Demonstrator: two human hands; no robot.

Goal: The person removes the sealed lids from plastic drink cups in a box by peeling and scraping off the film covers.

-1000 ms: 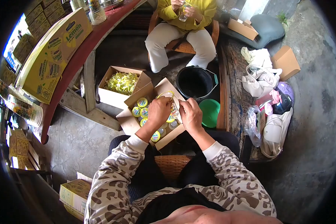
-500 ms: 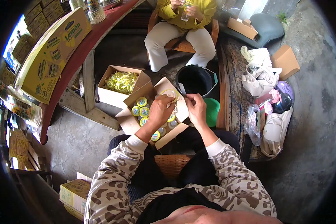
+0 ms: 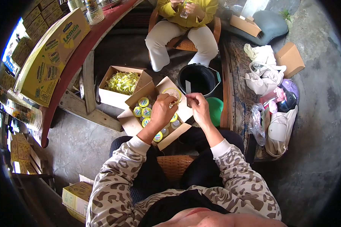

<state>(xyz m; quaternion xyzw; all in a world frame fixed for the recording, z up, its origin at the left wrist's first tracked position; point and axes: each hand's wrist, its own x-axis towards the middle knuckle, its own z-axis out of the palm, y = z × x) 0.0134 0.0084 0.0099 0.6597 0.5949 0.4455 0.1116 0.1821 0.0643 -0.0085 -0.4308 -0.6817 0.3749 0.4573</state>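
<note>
My left hand [image 3: 163, 110] is closed over a yellow-rimmed round clear thing [image 3: 173, 90] above an open cardboard box [image 3: 129, 123]; the fingers hide part of it, so its kind is unclear. Inside the box stand several small clear jars [image 3: 143, 101] with yellow-and-white labelled lids. To the right, my right hand [image 3: 199, 108] pinches a small whitish strip [image 3: 188, 87] that sticks up from the fingertips. Behind the jar box sits another cardboard box [image 3: 113, 94] filled with yellow strips [image 3: 122, 82].
A black bucket [image 3: 199, 70] and a green round thing [image 3: 215, 109] stand beyond my right hand. Opposite sits a person in a yellow top [image 3: 193, 22], holding a small clear jar. At left is a red-edged table [image 3: 70, 62] with a lemon carton; bags [image 3: 259, 81] lie at right.
The whitish strip now shows upright above my right fingertips. My right hand has shifted slightly left and down, while my left hand stays nearly in place. The other person's hands have moved slightly.
</note>
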